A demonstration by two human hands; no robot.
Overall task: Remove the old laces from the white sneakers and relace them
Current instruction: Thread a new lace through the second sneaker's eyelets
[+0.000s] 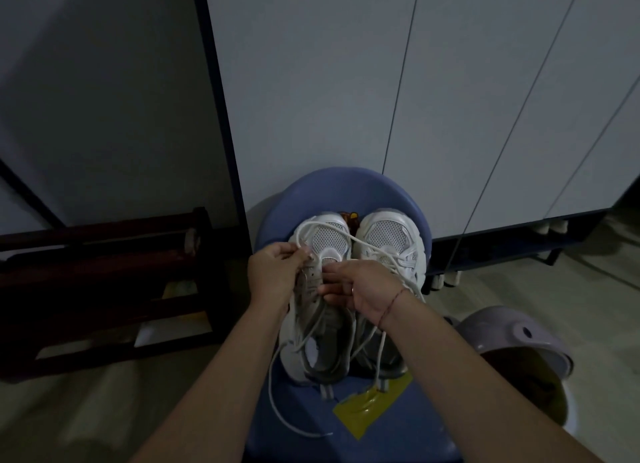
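Note:
Two white sneakers stand side by side on a blue chair seat (346, 189), toes pointing away from me. At the left sneaker (327, 241), my left hand (273, 272) pinches a white lace (325, 225) beside the eyelets. The lace loops over that shoe's toe and runs across to the right sneaker (389, 237). My right hand (360, 287) holds the left shoe's tongue area, fingers curled over the eyelet row. More loose lace (277, 410) trails off the left shoe's heel and down onto the seat. The right sneaker is partly laced.
A yellow tape patch (367, 410) is stuck on the seat near me. A pale purple stool or bin (519, 338) stands at the right. A dark wooden rack (104, 289) is at the left, white cabinet doors (450, 99) behind the chair.

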